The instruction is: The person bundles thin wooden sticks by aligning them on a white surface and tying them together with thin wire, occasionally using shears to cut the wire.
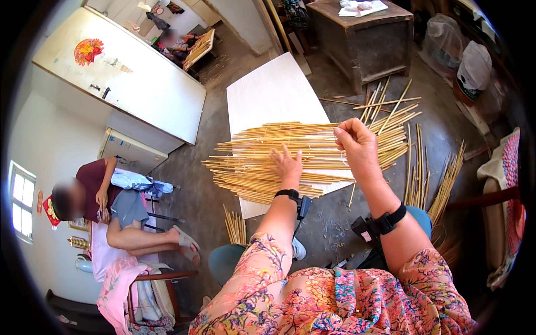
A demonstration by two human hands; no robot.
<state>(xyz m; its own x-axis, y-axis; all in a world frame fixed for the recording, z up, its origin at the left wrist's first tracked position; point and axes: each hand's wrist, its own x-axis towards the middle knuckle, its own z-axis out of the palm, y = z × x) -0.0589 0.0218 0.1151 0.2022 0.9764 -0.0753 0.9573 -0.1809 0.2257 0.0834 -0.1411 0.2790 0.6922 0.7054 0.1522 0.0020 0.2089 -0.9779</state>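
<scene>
A mat of thin yellow plant stalks, seemingly reeds, lies across a white board in front of me. Fine pale threads appear to cross the stalks. My left hand lies palm down on the middle of the mat with its fingers spread. Over the mat's right part, my right hand is raised, thumb and forefinger pinched together near the stalk ends. Whether a thread or a stalk tip is between them is too small to tell. A bit of white thread shows just below that hand.
Loose stalks spread right of the board, with further bundles on the floor. Thread scraps lie near my feet. A wooden cabinet stands beyond. A seated person is at left; another sits in the far room.
</scene>
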